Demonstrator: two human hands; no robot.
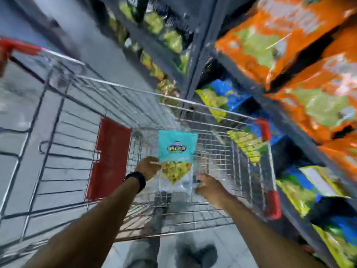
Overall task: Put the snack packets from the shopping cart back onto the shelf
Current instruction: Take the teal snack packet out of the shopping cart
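A teal snack packet (176, 149) with a clear window of yellow snacks sits inside the wire shopping cart (123, 89), near its bottom. My left hand (148, 167), with a black watch on the wrist, grips the packet's left edge. My right hand (207, 185) reaches in at the packet's lower right; blur hides whether it touches the packet. The dark shelf (195, 55) rises along the right, filled with orange packets (270, 35) above and blue-and-yellow packets (222, 97) lower down.
The cart has red corner bumpers (273, 206) on the shelf side and a red panel (110, 157) on its left. Grey tiled floor (17, 105) lies to the left. My legs and shoes (195, 252) show below the cart. The whole view is motion-blurred.
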